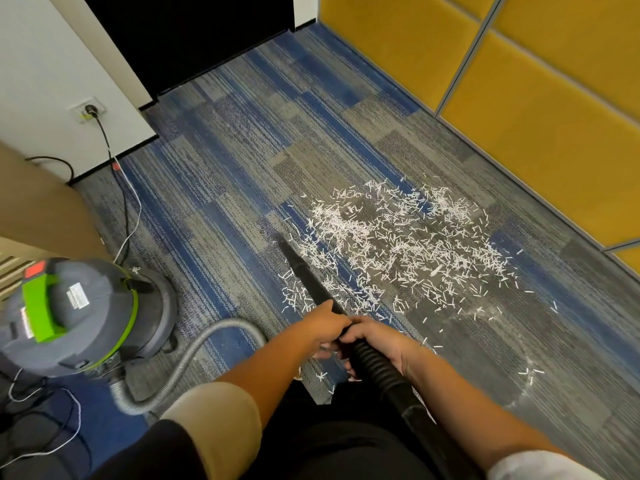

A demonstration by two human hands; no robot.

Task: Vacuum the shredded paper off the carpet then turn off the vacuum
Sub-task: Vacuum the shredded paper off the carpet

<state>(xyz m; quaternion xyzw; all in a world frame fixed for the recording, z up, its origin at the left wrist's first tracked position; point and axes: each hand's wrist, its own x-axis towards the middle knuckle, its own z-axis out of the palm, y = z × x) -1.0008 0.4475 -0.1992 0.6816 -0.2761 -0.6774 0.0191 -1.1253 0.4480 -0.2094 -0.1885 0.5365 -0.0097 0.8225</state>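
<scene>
We've got both hands wrapped tight on the black nozzle [304, 271]: left hand [323, 325] up front, right hand [375, 339] just behind, tip at the shredded paper [398, 237].

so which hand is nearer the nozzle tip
The left hand, gripping the smooth black nozzle. The right hand grips behind it, where the ribbed hose begins.

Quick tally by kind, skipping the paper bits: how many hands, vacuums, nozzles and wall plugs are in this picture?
Hands: 2, left hand and right hand, both gripping the nozzle
Vacuum: 1
Nozzle: 1
Wall plug: 1
Total: 5
</scene>
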